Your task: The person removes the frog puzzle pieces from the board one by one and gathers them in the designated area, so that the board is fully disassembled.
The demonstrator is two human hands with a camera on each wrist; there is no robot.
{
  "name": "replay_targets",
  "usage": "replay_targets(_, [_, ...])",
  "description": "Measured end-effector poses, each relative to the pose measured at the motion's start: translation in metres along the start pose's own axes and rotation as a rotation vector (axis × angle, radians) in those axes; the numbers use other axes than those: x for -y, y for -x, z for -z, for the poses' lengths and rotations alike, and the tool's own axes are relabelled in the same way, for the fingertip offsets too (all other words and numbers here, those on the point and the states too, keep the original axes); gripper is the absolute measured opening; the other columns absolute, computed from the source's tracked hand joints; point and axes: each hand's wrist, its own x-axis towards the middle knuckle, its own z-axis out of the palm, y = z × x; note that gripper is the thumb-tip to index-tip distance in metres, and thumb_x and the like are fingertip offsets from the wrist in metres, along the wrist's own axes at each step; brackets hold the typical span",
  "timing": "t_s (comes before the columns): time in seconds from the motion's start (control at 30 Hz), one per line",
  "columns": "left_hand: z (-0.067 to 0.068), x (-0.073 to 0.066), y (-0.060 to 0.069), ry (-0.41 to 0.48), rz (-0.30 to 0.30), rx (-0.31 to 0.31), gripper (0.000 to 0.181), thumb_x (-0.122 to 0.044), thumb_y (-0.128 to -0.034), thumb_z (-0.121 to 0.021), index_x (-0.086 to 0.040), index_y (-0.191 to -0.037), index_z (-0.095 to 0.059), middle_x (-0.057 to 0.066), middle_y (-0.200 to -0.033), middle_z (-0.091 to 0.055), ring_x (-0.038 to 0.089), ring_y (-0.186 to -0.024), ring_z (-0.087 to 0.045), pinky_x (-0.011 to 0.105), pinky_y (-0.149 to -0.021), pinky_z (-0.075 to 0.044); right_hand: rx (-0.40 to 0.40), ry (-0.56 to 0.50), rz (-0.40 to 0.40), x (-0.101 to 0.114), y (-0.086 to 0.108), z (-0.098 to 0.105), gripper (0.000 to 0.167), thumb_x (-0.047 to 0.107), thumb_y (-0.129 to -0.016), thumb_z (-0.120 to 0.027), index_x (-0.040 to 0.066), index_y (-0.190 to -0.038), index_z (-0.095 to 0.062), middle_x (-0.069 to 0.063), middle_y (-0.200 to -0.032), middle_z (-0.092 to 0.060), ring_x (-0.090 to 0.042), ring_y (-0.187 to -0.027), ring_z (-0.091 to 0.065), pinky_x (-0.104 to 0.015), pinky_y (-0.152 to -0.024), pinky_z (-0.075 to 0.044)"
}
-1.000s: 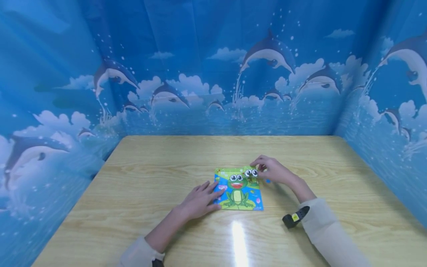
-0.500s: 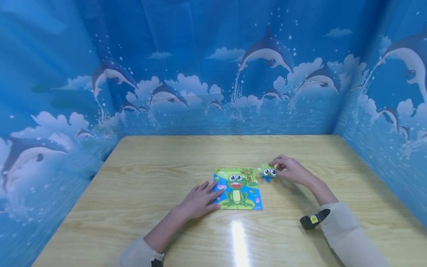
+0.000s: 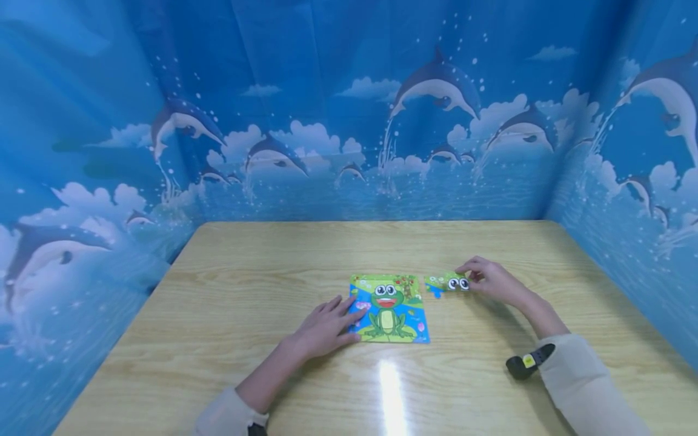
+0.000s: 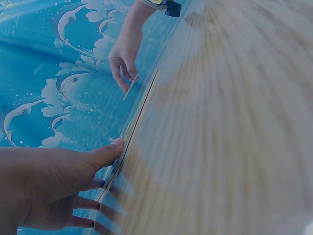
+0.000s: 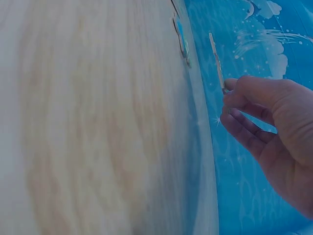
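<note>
The right hand [image 3: 492, 282] pinches a thin, flat green piece [image 3: 458, 284] printed with cartoon eyes, jutting leftward from its fingertips toward the square blue-and-green frog board [image 3: 388, 315], whose left edge lies under the left hand [image 3: 327, 326], fingers spread.

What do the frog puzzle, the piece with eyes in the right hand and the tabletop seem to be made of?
Frog puzzle: probably thin wood or stiff card, with a slim edge and printed face.
Eyed puzzle piece: likely the same, its bare-looking edge pale in the right wrist view.
Tabletop: wood or wood-look laminate, fairly glossy, showing grain and a light streak.
</note>
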Motion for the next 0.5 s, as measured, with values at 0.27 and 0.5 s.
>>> replay_targets(0.27, [0.000, 0.000, 0.000, -0.001, 0.005, 0.003, 0.057, -0.048, -0.0941, -0.042, -0.023, -0.144, -0.032, 0.009, -0.150, -0.019, 0.036, -0.134, -0.018, 0.050, -0.105, -0.020, 0.009, 0.004, -0.036, -0.010, 0.002, 0.001, 0.033, -0.009, -0.074, -0.062, -0.006, -0.106, -0.062, -0.012, -0.097, -0.056, -0.024, -0.082, -0.057, -0.038, -0.071, -0.051])
replay_targets(0.5, [-0.001, 0.001, 0.000, 0.008, -0.009, -0.008, 0.057, -0.048, -0.0940, -0.042, -0.022, -0.144, -0.032, 0.010, -0.150, -0.019, 0.037, -0.133, -0.019, 0.051, -0.105, -0.021, 0.020, 0.021, -0.057, -0.019, 0.003, 0.002, 0.031, -0.008, -0.075, -0.063, -0.005, -0.107, -0.063, -0.012, -0.098, -0.056, -0.025, -0.085, -0.055, -0.039, -0.071, -0.049])
